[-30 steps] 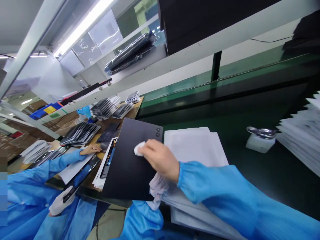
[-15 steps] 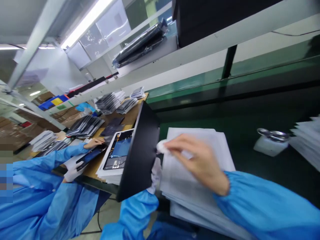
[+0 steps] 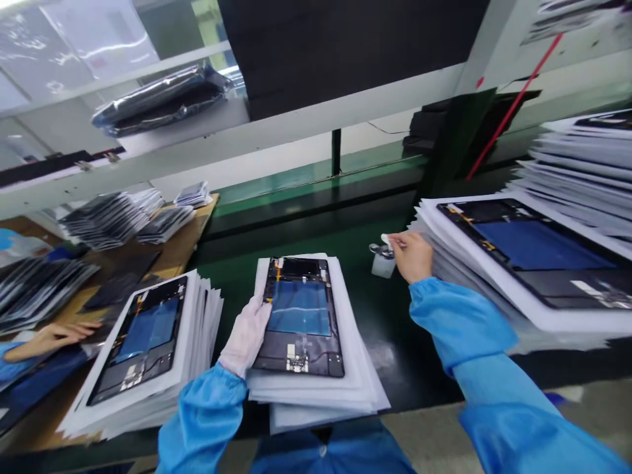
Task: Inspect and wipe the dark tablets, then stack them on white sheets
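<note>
A tablet back panel (image 3: 300, 316), inner side up with a blue area and a black frame, lies on a stack of white foam sheets (image 3: 356, 375) in front of me. My gloved left hand (image 3: 245, 334) rests on the panel's left edge, fingers curled over it. My bare right hand (image 3: 411, 255) is stretched to the right, pinching a small white wipe over a little white dispenser with a metal top (image 3: 382, 262).
A second stack with a panel (image 3: 143, 339) sits at the left, a taller one (image 3: 528, 253) at the right. Another person's hand (image 3: 62, 334) works at a wooden table holding several piles of parts (image 3: 111, 217). A green belt (image 3: 316, 187) runs behind.
The dark panel was held up and turned over; it now lies inner side up on the foam stack. My right hand left it and moved right to the dispenser. The view swung right.
</note>
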